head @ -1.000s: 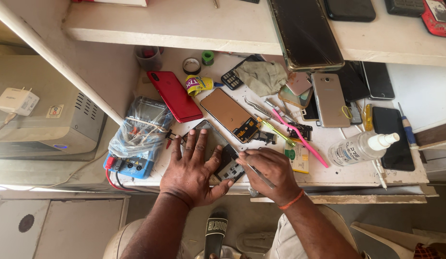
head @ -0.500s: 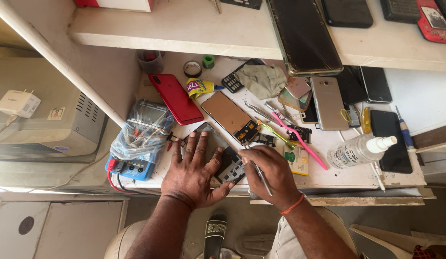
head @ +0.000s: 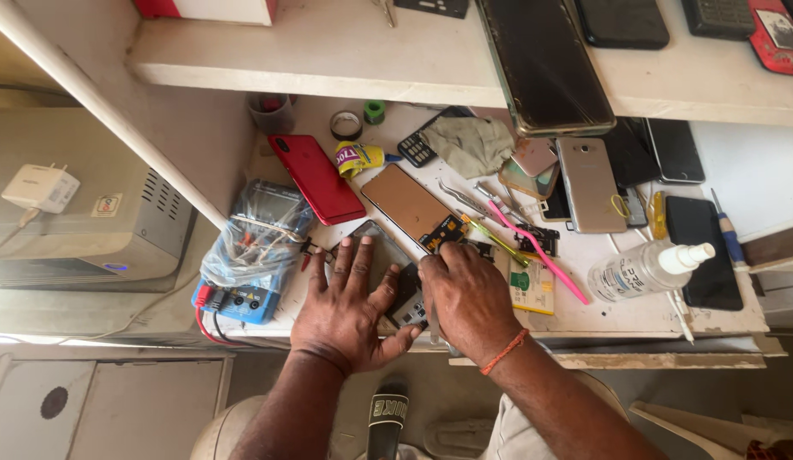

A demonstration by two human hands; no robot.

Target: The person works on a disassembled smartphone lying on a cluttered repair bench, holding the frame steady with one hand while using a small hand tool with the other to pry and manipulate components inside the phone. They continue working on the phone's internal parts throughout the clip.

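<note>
Opened phone lies at the near edge of the worktop, under both your hands. Your left hand presses flat on it, fingers spread, gripping nothing. Your right hand is curled, fingertips down on the phone's right side, closed round a thin metal tool.

Risks, as I judge them: the phone sits close to the edge, so a hard push could slide it off. The tool tip could slip and gouge the exposed insides. Loose tweezers and a pink pry tool crowd just beyond your right hand; a stray knock scatters them.

Phone looks dark, back removed, grey inner parts showing between your hands.
</note>
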